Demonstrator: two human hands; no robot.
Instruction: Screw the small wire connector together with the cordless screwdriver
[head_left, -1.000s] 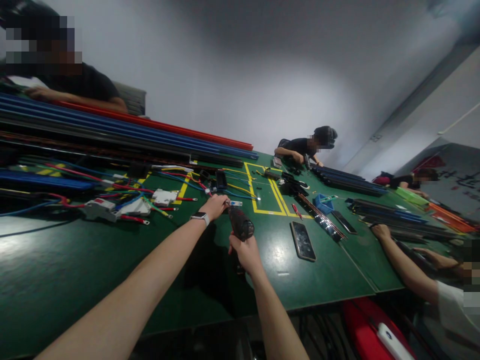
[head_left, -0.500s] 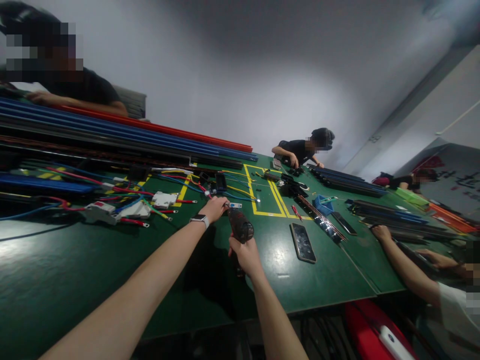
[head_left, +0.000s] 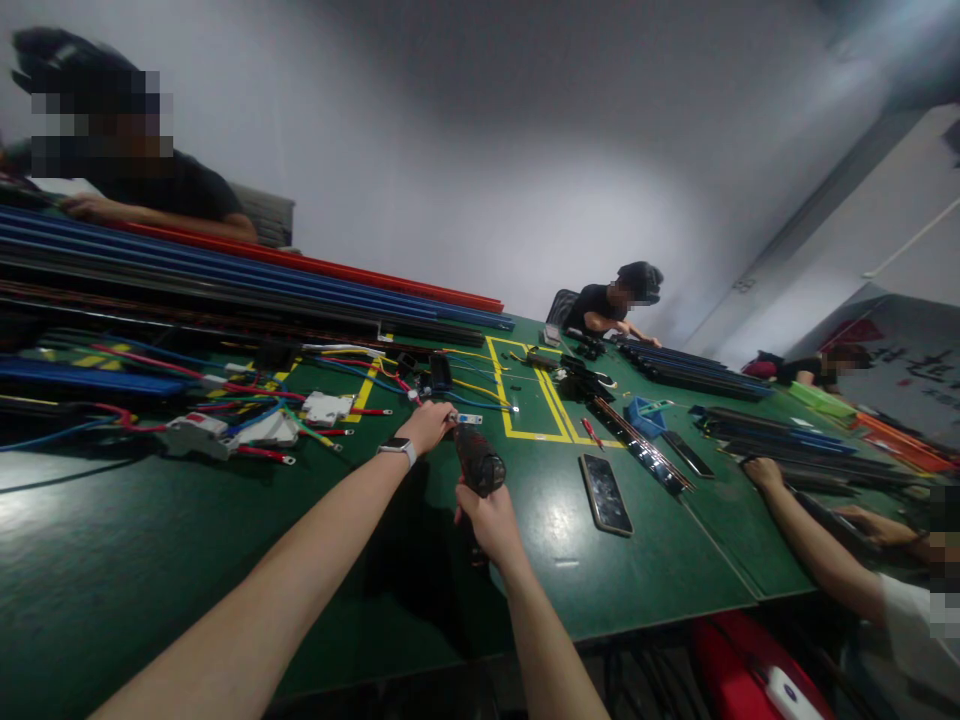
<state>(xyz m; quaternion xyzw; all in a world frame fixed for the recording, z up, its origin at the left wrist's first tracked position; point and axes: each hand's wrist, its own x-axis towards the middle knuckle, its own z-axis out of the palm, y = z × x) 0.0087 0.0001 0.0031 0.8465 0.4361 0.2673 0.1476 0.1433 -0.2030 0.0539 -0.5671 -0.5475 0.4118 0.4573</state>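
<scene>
Gripping a drill (head_left: 482,462) at a green table (head_left: 667,560), grey wall (head_left: 435,170) beyond.

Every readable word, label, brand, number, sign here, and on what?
Nothing readable with certainty.
Large dark characters, grey wall panel: blurred.
Markings, white plastic breaker-like block: too small.
Marking, white rounded plastic object: too small.
Brand, black-and-red power drill: none legible.
</scene>
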